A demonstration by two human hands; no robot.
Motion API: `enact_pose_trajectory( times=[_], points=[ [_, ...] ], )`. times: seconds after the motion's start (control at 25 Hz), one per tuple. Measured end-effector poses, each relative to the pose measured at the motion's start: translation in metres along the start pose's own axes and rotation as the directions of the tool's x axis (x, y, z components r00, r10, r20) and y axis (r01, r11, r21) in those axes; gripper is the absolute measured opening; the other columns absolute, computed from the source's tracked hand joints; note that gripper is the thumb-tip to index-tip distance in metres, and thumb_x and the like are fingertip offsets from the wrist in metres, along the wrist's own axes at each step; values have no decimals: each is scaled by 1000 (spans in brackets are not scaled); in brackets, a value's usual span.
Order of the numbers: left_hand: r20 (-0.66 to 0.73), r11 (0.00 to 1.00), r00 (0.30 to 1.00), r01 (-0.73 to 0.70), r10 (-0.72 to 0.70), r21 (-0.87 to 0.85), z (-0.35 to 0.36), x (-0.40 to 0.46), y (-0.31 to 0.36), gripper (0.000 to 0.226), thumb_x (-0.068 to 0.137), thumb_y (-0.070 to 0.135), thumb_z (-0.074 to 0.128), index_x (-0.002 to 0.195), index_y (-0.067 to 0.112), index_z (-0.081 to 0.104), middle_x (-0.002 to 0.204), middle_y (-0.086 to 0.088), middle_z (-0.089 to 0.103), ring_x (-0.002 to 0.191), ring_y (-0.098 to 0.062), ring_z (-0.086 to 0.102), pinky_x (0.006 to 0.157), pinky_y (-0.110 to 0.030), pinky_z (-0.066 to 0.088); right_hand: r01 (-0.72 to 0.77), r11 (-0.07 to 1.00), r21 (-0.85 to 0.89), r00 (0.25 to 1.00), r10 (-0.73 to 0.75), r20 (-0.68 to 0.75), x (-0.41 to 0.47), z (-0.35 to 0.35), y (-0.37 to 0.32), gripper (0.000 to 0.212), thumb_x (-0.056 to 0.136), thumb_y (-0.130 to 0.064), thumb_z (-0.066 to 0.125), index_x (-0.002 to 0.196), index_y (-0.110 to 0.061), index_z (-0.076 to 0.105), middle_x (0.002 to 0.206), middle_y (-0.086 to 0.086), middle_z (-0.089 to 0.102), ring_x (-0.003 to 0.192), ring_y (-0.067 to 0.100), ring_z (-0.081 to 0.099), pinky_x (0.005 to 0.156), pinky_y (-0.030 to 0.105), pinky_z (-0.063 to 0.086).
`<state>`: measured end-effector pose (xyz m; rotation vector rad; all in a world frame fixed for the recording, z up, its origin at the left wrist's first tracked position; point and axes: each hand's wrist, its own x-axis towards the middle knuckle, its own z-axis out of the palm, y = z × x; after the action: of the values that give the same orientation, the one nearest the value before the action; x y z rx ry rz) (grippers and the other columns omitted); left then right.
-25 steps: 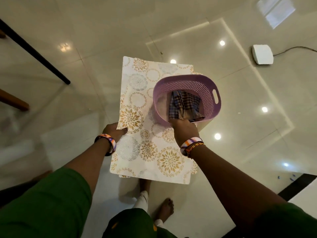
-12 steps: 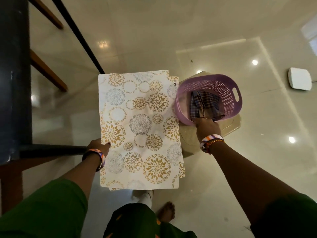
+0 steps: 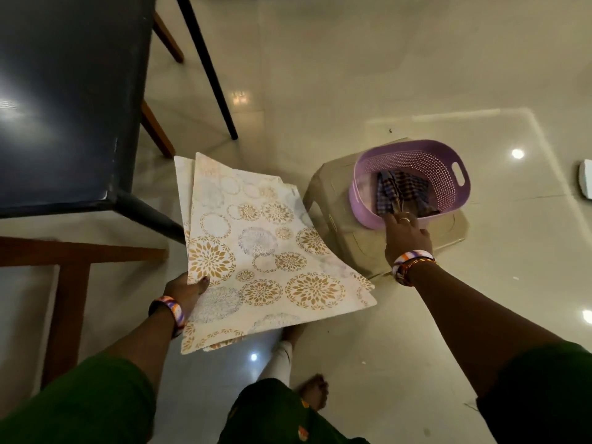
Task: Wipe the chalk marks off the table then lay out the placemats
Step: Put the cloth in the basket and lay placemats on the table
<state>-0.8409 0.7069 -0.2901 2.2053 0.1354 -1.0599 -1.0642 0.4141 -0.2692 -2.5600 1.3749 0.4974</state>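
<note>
My left hand [image 3: 187, 291] grips the near left edge of a stack of cream placemats [image 3: 266, 251] printed with gold and grey flowers, held flat above the floor. My right hand [image 3: 407, 235] grips the near rim of a purple perforated basket [image 3: 448, 174], its fingers reaching over the rim. A checked cloth [image 3: 400, 190] lies crumpled inside the basket, right at my fingertips. The basket rests on a beige plastic stool [image 3: 333, 200]. The dark table [image 3: 64, 91] fills the upper left, with its corner beside the placemats; no chalk marks show on the visible part.
A wooden chair frame [image 3: 70, 251] stands under the table's near edge at the left. A black table leg [image 3: 208, 65] slants across the glossy tiled floor. A white device [image 3: 586, 179] lies at the right edge. My bare foot [image 3: 315, 389] is below.
The view swung left, bringing the dark table into sight. The basket went from above the placemats to their right and now rests on the stool. The placemats have tilted and fanned apart.
</note>
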Motion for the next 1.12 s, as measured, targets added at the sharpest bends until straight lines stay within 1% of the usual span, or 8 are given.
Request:
enact_pose_trajectory(
  times=[0.16, 0.28, 0.36, 0.44, 0.52, 0.68, 0.92, 1.12],
  points=[
    [38, 998, 999, -21, 23, -62, 0, -29, -28, 47, 90, 17, 58, 133, -1, 48, 138, -15, 49, 126, -35, 46, 108, -38, 36, 60, 997, 53, 998, -58, -38, -41, 11, -5, 54, 96, -11, 41, 146, -12, 20, 157, 13, 15, 144, 32, 15, 108, 51, 31],
    [60, 992, 998, -24, 32, -125, 0, -46, -46, 46, 91, 12, 57, 133, -3, 47, 139, -16, 47, 127, -34, 45, 108, -36, 34, -23, 969, 247, 995, -3, 105, -70, 22, -9, 44, 98, -28, 40, 139, -12, 37, 149, 13, 34, 135, 31, 35, 106, 43, 34],
    [93, 988, 994, -37, 52, -148, -1, -60, -52, 47, 92, 12, 54, 135, -2, 44, 140, -12, 45, 129, -33, 43, 107, -33, 32, -318, 771, 551, 918, 106, 381, -83, 31, -11, 53, 94, -40, 49, 135, -7, 44, 144, 14, 43, 130, 30, 42, 106, 35, 33],
    [113, 982, 990, -64, 85, -178, -4, -73, -51, 46, 94, 11, 52, 137, -2, 41, 141, -12, 43, 131, -31, 40, 106, -30, 30, -556, 493, 669, 794, 77, 603, -93, 36, -10, 71, 79, -45, 67, 134, -6, 47, 140, 13, 48, 125, 30, 47, 109, 37, 34],
    [126, 971, 984, -93, 123, -219, -10, -80, -51, 46, 93, 8, 51, 136, -3, 41, 141, -12, 44, 131, -30, 41, 107, -30, 29, -566, 486, 666, 766, 10, 643, -97, 29, -8, 73, 70, -38, 78, 129, -4, 53, 126, 13, 59, 115, 30, 54, 106, 40, 40],
    [136, 946, 974, -138, 184, -292, -23, -95, -44, 43, 93, 3, 50, 135, -4, 44, 140, -18, 45, 130, -34, 43, 110, -37, 32, -273, 633, 724, 908, -80, 412, -104, -16, -10, 57, 79, -22, 73, 128, -1, 54, 130, 12, 56, 119, 32, 52, 105, 39, 39],
    [212, 867, 915, -224, 344, -445, -34, -123, -6, 41, 94, 1, 45, 135, -1, 42, 138, -18, 47, 130, -36, 43, 111, -50, 30, 4, 636, 772, 986, -132, 104, -127, -81, 7, 56, 86, -19, 65, 136, -3, 45, 138, 11, 49, 127, 29, 45, 94, 26, 36],
    [402, 845, 820, -171, 407, -506, -45, -150, 30, 32, 75, 17, 70, 106, 11, 63, 105, -8, 70, 80, -21, 73, 67, -38, 60, 99, 567, 817, 994, -89, -59, -137, -114, 20, 49, 83, -17, 69, 128, -4, 55, 129, 16, 58, 119, 33, 53, 94, 34, 43]
  ],
)
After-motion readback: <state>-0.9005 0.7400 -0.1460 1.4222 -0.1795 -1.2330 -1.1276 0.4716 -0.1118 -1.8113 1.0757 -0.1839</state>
